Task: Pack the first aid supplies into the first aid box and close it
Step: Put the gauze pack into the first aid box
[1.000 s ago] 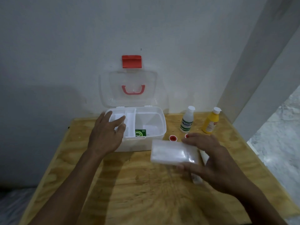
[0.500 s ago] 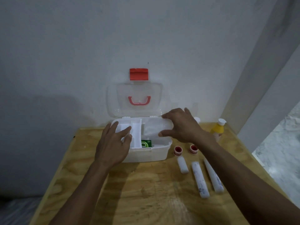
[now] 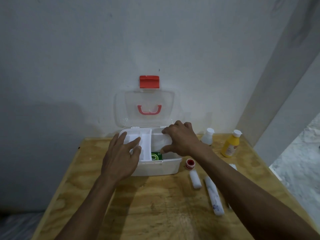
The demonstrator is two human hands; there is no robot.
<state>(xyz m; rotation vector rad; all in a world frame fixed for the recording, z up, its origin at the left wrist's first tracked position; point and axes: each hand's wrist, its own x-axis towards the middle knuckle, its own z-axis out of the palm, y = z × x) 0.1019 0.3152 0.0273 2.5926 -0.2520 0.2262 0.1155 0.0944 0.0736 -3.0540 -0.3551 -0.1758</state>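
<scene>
The white plastic first aid box [image 3: 155, 168] sits open on the pale wooden surface [image 3: 155, 205], with its clear lid [image 3: 145, 108] standing up against the wall and a red latch [image 3: 149, 81] on top of it. Inside, a white tray with dividers [image 3: 143, 144] fills the left part, and a small green packet [image 3: 156, 156] lies low in the right part.

The right hand [image 3: 181, 137] has its grip curled around a soft white plastic-wrapped pack [image 3: 160, 142], holding it over the right part of the box. The left hand [image 3: 121, 158] lies flat with straight fingers on the tray and the front rim, so that grip holds nothing.

To do this step well, the left hand should hold the box steady while the right hand pushes the pack down flat, just above the green packet. The pack should sit below the rim, or the lid may not shut later.

To the right of the gripping hand stand a clear bottle with a white cap [image 3: 207, 137] and a yellow bottle with a white cap [image 3: 231, 146]. Nearer the person than that hand lie a red-and-white tape roll [image 3: 190, 164] and 2 white rolled bandages, 1 short [image 3: 195, 179] and 1 long [image 3: 213, 195]. These are not packed yet.
</scene>
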